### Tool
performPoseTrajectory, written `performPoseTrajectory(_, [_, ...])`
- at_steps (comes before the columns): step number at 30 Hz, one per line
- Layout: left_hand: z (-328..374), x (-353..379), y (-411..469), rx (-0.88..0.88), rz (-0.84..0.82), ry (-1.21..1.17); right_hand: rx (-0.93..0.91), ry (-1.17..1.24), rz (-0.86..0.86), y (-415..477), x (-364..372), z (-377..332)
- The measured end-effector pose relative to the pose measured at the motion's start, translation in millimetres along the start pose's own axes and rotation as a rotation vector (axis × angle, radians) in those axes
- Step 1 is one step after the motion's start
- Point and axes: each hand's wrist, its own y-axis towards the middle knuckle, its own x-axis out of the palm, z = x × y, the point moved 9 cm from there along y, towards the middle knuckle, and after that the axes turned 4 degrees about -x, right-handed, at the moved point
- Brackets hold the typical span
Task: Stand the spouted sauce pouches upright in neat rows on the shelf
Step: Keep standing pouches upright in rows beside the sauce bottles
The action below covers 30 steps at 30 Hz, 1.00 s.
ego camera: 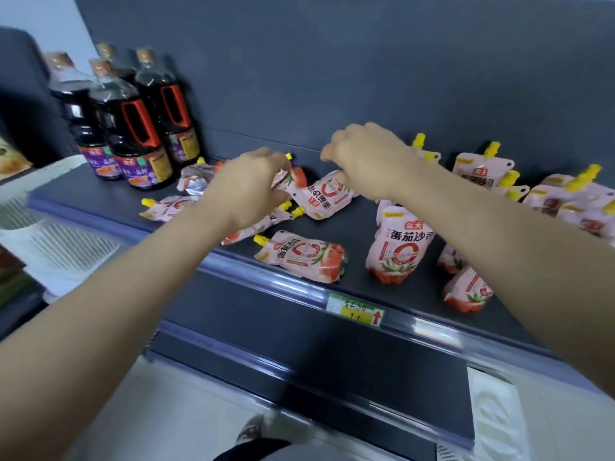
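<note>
Nearest the viewer, the front rail of the shelf (pixel 301 287) carries a green and yellow price tag (pixel 354 310), and just behind it one pouch (pixel 301 259) lies flat with its yellow spout pointing left, while another pouch (pixel 399 251) stands upright to its right with the label facing out. Further right, partly behind the right forearm, two more stand or lean near the front edge. In the middle of the shelf the left hand (pixel 248 188) has its fingers curled on the top corner of a lying pouch, and the right hand (pixel 362 158) pinches the base end of a tilted pouch (pixel 327 194); both hands are closed on packaging, though whether it is one pouch or two is hard to tell. To do this step well, the person would likely turn the pouch spout-up, spread its bottom gusset and set it flush beside the upright one. More pouches lie scattered left of the hands. At the back right, a group of upright pouches (pixel 482 169) forms a loose row against the rear panel. At the back left stand four dark sauce bottles (pixel 139 128), full of dark liquid, with sealed caps.
</note>
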Motion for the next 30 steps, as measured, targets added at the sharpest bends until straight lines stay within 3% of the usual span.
performPoseTrajectory(5, [-20.5,21.8,-16.7,-0.031,-0.081,0.12,-0.116,-0.087,-0.047,15.8,18.6,-26.7])
performPoseTrajectory(13, [-60.9,92.4,-31.5,-0.3,-0.424,-0.028,-0.166,-0.047,-0.191,32.5,53.2,-49.7])
performPoseTrajectory(18, [-66.0,112.5,-30.5,-0.398,-0.514,-0.136,-0.14,-0.037,-0.272,36.1,66.2,-44.8])
performPoseTrajectory(24, [-70.7,139.3,-13.9,-0.444,-0.584,-0.024,-0.109,-0.047,-0.283,41.2,78.8,-31.7])
performPoseTrajectory(30, [-70.2,150.6,-8.9,-0.568,-0.559,-0.091,-0.046,-0.037,-0.332,45.6,89.9,-18.0])
